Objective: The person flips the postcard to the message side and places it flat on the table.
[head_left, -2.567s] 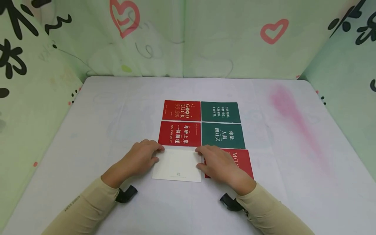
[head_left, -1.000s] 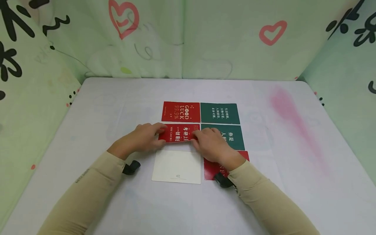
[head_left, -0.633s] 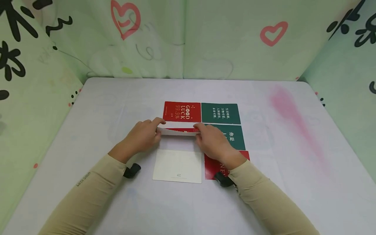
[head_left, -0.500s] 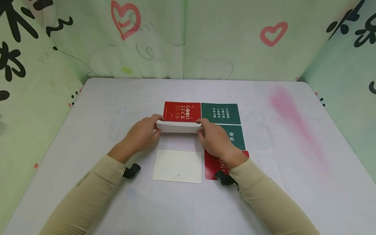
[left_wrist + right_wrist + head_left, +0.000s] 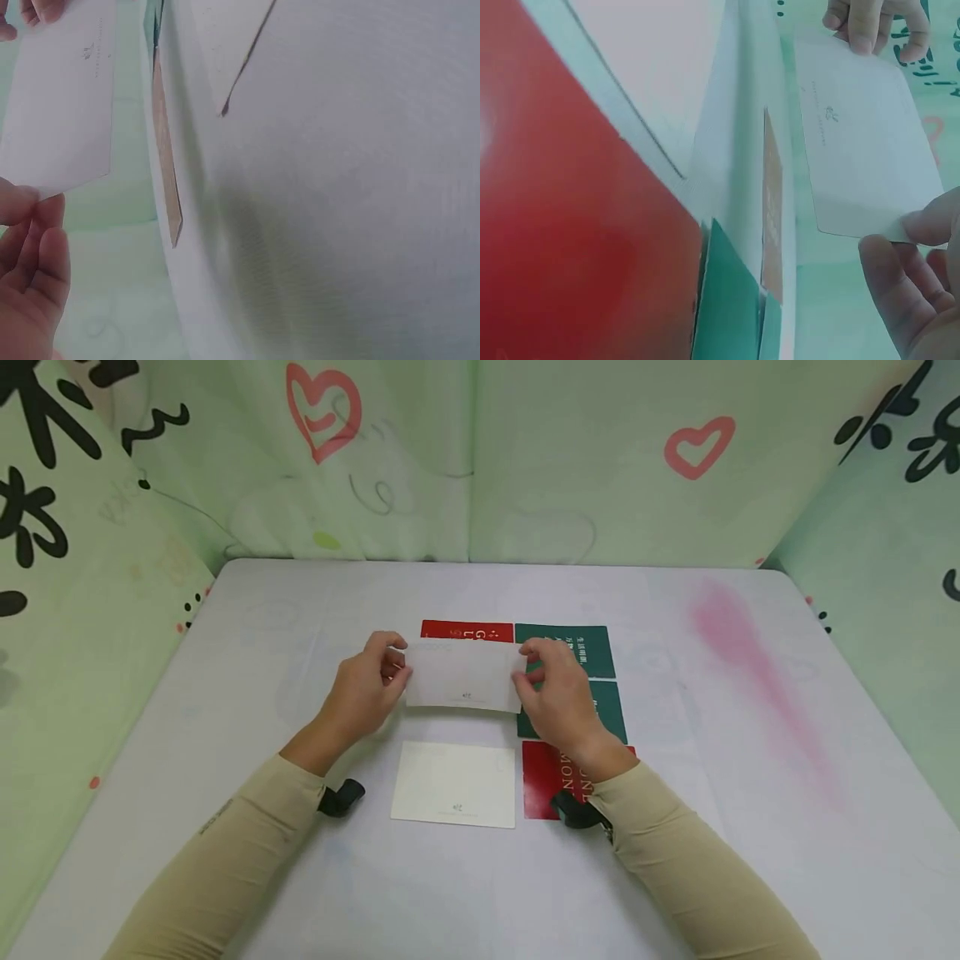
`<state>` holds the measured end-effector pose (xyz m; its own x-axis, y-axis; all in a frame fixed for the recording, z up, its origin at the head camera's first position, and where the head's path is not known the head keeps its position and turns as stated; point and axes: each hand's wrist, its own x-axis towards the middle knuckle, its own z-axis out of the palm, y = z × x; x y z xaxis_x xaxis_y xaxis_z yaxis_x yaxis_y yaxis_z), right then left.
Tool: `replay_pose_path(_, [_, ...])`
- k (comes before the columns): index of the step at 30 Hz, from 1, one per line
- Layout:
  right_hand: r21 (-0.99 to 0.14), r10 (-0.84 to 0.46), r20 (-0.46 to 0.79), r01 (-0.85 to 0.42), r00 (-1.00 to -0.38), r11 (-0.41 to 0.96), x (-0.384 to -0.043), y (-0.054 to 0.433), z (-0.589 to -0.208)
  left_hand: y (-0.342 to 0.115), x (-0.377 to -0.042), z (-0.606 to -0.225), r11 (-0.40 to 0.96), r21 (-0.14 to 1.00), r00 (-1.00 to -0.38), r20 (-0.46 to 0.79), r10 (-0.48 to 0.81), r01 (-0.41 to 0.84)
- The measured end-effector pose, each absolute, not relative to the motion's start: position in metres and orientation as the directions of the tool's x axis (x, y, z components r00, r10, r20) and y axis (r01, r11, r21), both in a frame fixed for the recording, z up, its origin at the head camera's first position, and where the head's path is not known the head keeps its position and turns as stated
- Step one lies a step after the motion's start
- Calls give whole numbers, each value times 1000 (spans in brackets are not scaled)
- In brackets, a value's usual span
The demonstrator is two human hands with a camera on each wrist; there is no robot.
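Left hand (image 5: 367,692) and right hand (image 5: 561,697) are each pinching one end of a thin white paper card (image 5: 463,672), which is hanging above a white cloth-covered table (image 5: 247,693). One flat cream paper card (image 5: 452,785) is lying pale side up, so it looks done. The pinched card seems halfway. Four seem left, as they are showing colours: a far red paper card (image 5: 446,629), a far green paper card (image 5: 597,652), a middle green paper card (image 5: 611,714) and a near red paper card (image 5: 540,772). Right hand and white card are hiding parts of these. How high it is hanging is hard to tell.
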<state>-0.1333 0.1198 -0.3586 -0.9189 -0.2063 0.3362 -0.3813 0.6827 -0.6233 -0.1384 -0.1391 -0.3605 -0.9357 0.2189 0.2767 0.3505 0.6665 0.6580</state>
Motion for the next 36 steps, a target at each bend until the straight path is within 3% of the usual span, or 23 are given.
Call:
replay_pose_path(8, [-600,-237,147,-278,-960,750,-135,122,-362,-137,-145,-367,714,655,-966,103,237,246])
replay_pose_path(18, [-563,-290,-50,-213,-956,799,-139,119,-366,-138,-149,-374,785,590,-963,-39,265,192])
replay_pose_path(24, [-489,-313,-119,-219,-942,845,-137,116,-369,-136,-150,-377,859,476,-955,-116,273,188])
replay_pose_path(36, [-389,-332,-173,-245,-927,888,-136,116,-372,-133,-149,-376,909,371,-948,-171,270,192])
